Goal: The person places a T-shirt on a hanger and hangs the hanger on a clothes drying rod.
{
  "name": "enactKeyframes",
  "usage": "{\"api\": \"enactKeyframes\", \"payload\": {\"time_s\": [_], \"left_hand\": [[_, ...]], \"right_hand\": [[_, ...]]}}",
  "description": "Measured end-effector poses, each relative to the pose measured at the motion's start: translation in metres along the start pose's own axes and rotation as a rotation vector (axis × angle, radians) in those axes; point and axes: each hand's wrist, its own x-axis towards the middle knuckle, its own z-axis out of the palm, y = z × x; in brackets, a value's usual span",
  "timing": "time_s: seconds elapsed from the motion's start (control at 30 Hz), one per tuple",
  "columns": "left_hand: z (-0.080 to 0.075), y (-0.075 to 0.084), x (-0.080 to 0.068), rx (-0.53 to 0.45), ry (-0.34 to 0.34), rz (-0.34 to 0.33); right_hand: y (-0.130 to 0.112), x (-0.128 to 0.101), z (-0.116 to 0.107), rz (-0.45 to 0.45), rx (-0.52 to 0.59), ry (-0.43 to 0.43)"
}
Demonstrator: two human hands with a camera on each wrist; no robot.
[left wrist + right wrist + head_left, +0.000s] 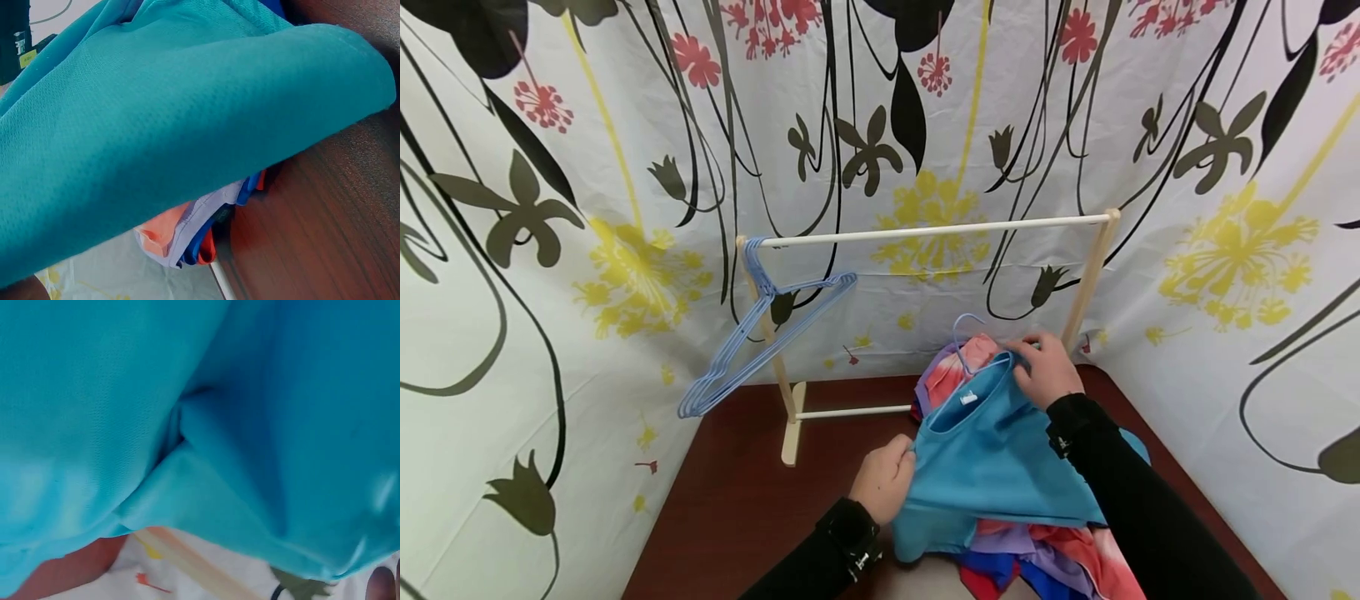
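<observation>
A turquoise shirt (1000,467) with a white neck label hangs between both hands, draped over a pile of clothes. A blue hanger (961,342) sits inside its neckline, the hook sticking up. My left hand (886,479) pinches the shirt's left shoulder edge. My right hand (1047,367) grips the other shoulder near the collar, thumb and fingers on the cloth. In the left wrist view the shirt fabric (187,137) covers most of the hand. The right wrist view is filled by turquoise cloth (125,425), with fingertips (380,584) at the lower right corner.
Several blue hangers (730,358) hang at the left end of a wooden rack's white rail (940,232). Folded clothes (1045,558) in coral, purple, blue and red lie under the shirt on the dark table (730,500). A floral curtain (865,100) surrounds the table.
</observation>
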Motion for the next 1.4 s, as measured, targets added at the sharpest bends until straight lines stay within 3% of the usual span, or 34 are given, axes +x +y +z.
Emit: {"api": "enactKeyframes", "payload": {"time_s": [0.17,0.53,0.77,1.03,1.13,1.27,1.4], "left_hand": [[-0.003,0.003,0.0,0.018,-0.006,0.002],[-0.02,0.012,-0.009,0.15,-0.1,-0.044],[-0.039,0.016,-0.013,0.186,-0.215,-0.028],[-0.045,0.028,0.002,0.152,-0.351,-0.027],[-0.041,0.034,0.001,0.078,-0.41,-0.051],[-0.038,0.043,-0.004,-0.086,-0.409,-0.094],[-0.033,0.052,-0.006,-0.157,-0.387,-0.123]], "right_hand": [[-0.006,0.001,0.002,-0.064,-0.032,-0.02],[0.002,0.0,-0.001,0.065,-0.021,0.049],[0.003,0.003,-0.005,0.09,0.037,0.046],[0.004,0.006,-0.01,0.12,0.087,0.012],[0.004,0.006,-0.009,0.133,0.094,0.019],[0.0,0.005,-0.008,0.184,0.087,0.024],[-0.006,0.003,-0.01,0.219,0.125,-0.047]]}}
